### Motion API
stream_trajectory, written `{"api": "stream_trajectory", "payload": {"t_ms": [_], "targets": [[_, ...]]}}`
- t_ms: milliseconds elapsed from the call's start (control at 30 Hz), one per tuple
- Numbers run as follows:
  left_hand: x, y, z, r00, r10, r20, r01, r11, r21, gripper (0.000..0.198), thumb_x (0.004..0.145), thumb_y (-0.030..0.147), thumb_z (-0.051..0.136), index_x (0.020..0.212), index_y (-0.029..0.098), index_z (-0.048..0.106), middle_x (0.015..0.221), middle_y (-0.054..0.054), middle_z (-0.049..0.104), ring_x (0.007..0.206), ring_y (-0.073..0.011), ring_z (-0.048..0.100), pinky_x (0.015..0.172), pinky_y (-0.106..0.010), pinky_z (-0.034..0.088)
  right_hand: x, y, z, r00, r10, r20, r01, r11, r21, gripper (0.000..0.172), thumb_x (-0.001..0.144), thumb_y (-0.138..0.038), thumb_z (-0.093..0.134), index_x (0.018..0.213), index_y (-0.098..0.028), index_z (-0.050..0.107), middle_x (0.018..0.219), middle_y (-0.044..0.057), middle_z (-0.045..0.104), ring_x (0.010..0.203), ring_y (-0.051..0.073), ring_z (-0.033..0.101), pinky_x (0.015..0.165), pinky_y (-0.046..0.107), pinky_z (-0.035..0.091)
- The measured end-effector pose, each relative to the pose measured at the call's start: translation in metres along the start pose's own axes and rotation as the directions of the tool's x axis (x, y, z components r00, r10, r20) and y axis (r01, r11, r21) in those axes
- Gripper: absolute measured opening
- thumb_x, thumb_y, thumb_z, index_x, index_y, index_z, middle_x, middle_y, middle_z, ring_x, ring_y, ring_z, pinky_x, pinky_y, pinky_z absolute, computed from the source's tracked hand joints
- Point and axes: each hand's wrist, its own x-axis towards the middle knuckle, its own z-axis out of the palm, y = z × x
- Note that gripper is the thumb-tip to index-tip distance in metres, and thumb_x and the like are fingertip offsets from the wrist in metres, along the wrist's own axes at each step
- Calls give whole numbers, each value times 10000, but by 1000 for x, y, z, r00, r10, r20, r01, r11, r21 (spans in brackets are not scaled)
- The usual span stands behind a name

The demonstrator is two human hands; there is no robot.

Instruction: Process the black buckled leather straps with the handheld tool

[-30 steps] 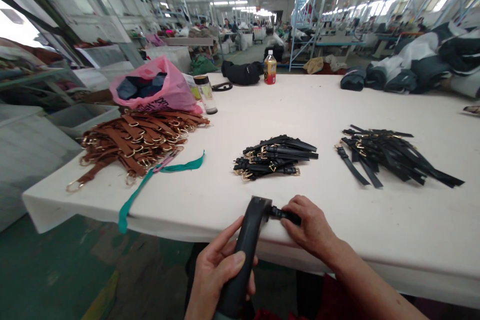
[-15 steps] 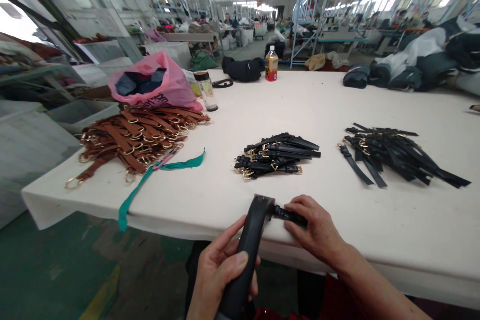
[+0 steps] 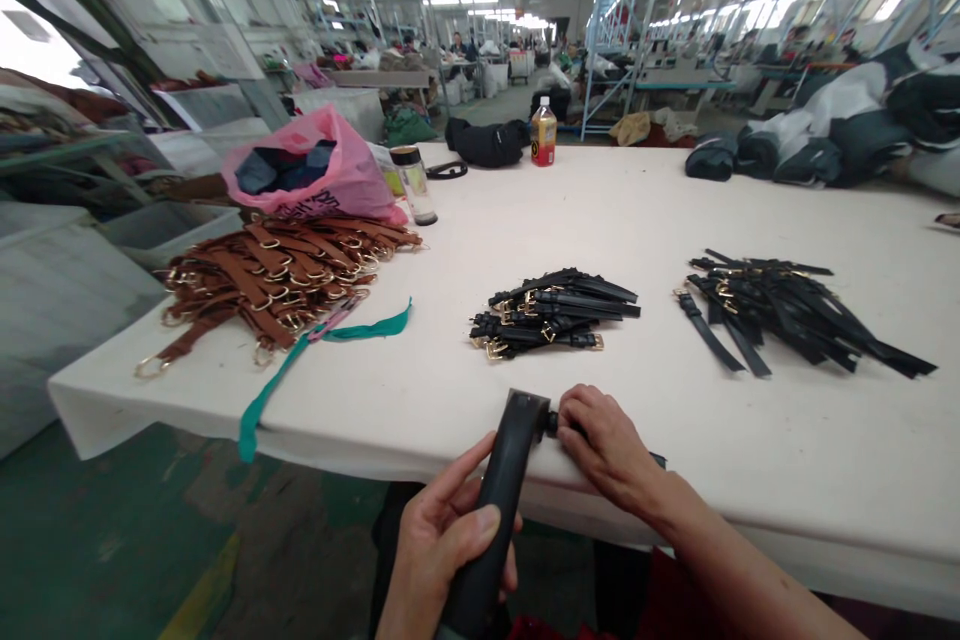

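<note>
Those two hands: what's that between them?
The head view shows the black tool, in the left hand, and a bit of black strap poking from the right hand.

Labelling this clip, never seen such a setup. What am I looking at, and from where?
No robot here: just a person working bare-handed. Every picture comes from one camera worn on the head, looking forward and down. The left hand grips a long black piece; the right hand holds a black strap, mostly hidden, by that piece's upper end. On the pale table lie a pile of brown straps, a middle pile of black buckled straps and another pile at right; a pink bag and a bottle stand further back.
</note>
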Motion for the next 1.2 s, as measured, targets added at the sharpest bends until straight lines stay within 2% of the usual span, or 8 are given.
{"api": "stream_trajectory", "payload": {"t_ms": [133,233,367,567,900,1033,1133,1200], "targets": [[-1,-1,0,1000,6,-9,-6,1000,-14,595,741,249,628,1299,156,442,699,-74,708,397,-170,611,349,-235,441,7,0,0,998,58,14,-59,998,30,144,902,-233,420,776,-203,484,828,4,564,788,153,498,717,278,327],[-3,-1,-2,1000,13,-19,-13,1000,-25,596,745,256,627,1301,153,438,690,-76,707,399,-174,614,349,-235,444,15,-2,3,992,127,-21,-128,991,-45,152,917,-241,395,797,-207,483,780,-7,583,727,152,503,690,279,296],[-9,-1,-9,999,22,-39,-23,999,-36,606,748,248,620,1314,156,422,691,-90,714,399,-186,618,341,-237,444,24,-7,10,982,177,-62,-185,970,-159,137,917,-236,404,812,-204,486,797,-1,618,735,159,531,690,284,267],[-16,-3,-11,1000,25,2,-25,997,-70,549,723,247,662,1253,218,522,683,-86,718,390,-211,635,335,-256,460,29,-7,17,973,211,-96,-229,941,-249,136,912,-263,423,826,-209,514,786,8,641,720,171,547,666,291,241],[-4,5,3,1000,-30,-7,30,998,48,588,720,259,657,1278,182,488,674,-66,708,390,-190,628,338,-240,454,26,-2,18,966,216,-144,-237,960,-150,198,924,-347,378,834,-225,506,699,-11,616,664,173,538,620,276,257],[1,12,7,999,-44,-14,46,994,99,589,742,263,636,1294,165,454,676,-52,695,395,-178,621,346,-239,453,25,0,16,948,265,-175,-269,963,-1,210,921,-344,343,838,-226,495,691,-15,599,629,159,534,599,263,293],[3,16,9,999,-42,-8,42,992,115,607,750,273,627,1309,150,425,672,-53,692,396,-180,617,349,-245,456,16,0,10,945,275,-176,-255,958,129,123,864,-328,439,885,-222,498,705,-22,594,610,140,529,599,251,337],[4,18,10,999,-42,-7,43,992,122,613,752,279,623,1313,144,417,673,-56,694,402,-178,615,354,-246,460,6,0,5,955,233,-185,-217,971,101,138,792,-307,539,894,-216,522,760,-5,595,682,153,535,643,262,362]]}}
